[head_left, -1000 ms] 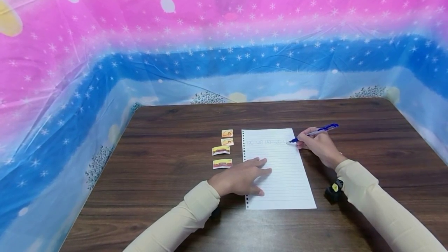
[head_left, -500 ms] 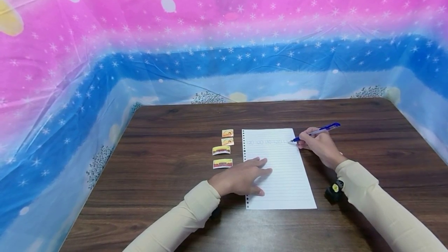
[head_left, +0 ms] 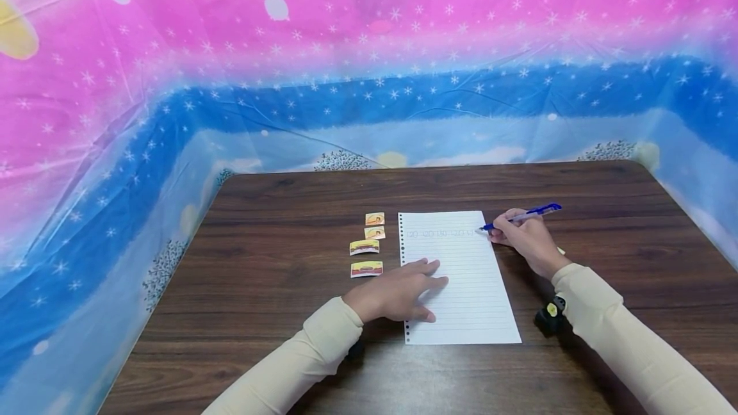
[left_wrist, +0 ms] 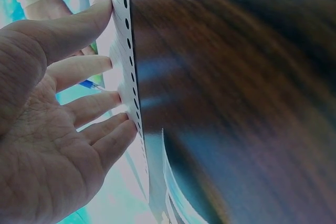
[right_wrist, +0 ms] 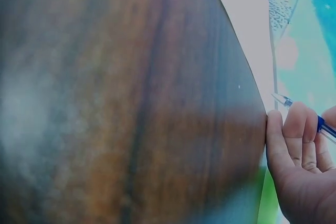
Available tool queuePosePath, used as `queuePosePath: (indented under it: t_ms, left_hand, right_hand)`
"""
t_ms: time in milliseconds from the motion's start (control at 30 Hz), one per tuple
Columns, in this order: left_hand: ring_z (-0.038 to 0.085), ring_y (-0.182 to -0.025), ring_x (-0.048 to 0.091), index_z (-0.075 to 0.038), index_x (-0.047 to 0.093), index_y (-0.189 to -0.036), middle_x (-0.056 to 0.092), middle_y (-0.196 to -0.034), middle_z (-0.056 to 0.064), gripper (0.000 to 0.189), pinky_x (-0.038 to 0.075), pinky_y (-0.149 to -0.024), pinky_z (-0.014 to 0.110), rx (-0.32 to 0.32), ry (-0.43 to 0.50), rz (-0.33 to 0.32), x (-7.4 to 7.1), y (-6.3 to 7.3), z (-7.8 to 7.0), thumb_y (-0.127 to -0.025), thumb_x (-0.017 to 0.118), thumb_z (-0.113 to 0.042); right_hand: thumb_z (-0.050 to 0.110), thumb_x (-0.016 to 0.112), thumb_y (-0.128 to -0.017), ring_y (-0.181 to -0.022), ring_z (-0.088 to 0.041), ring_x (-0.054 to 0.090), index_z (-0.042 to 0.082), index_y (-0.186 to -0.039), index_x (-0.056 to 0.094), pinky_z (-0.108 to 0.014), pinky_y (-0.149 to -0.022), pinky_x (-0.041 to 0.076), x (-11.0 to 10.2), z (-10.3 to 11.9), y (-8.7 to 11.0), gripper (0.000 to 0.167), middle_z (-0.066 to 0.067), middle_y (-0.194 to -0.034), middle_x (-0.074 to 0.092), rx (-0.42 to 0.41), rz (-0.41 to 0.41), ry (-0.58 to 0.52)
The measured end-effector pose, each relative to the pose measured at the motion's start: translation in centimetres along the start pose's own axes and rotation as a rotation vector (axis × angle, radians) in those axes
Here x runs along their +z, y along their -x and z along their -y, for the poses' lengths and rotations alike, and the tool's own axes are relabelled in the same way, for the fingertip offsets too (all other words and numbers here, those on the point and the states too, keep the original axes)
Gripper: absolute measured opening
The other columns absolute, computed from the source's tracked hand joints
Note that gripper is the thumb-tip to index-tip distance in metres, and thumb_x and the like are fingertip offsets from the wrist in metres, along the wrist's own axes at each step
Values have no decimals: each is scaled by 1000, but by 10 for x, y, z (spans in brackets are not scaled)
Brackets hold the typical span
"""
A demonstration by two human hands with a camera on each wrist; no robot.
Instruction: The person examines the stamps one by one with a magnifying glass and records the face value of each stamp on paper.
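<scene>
My left hand (head_left: 400, 290) lies with fingers spread over the left part of a lined, hole-punched sheet of paper (head_left: 473, 293). In the left wrist view its fingertips (left_wrist: 107, 62) touch the sheet near the punched holes. With curled fingers my right hand (head_left: 527, 240) pinches a blue pen (head_left: 539, 211) at the sheet's upper right edge. The pen leans back to the right, its tip at the end of a row of handwritten figures (head_left: 441, 234). In the right wrist view the clear tip of the pen (right_wrist: 282, 99) shows past the fingers.
Left of the sheet, several small printed cards form a column: orange cards (head_left: 375, 218) at the top and yellow-red cards (head_left: 366, 269) below. Something green (right_wrist: 269, 200) lies partly hidden by the right hand. A patterned cloth (head_left: 369, 101) hangs around the brown table (head_left: 259, 261).
The pen tip has shifted slightly right and up, and further strokes show at the row's end. A bit more of the yellow-green thing shows behind the right wrist. The left hand stays put.
</scene>
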State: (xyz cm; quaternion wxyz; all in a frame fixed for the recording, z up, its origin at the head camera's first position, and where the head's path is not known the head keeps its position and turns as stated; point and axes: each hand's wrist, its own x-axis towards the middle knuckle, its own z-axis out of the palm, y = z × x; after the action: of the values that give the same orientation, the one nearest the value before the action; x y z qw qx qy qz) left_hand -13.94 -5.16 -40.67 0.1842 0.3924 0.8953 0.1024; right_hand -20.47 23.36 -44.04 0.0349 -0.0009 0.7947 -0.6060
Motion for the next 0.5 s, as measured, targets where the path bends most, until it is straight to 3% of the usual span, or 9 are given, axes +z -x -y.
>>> queuePosePath:
  t_ms: [500]
  left_hand:
    - [29, -152, 23, -14, 47, -153, 29, -163, 14, 67, 25, -121, 36, -2, 3, -5, -1, 1, -2, -94, 74, -32]
  right_hand:
    - [11, 53, -100, -78, -11, 67, -9, -99, 52, -26, -78, 59, 0, 1, 0, 20, -10, -88, 64, -35, 10, -45]
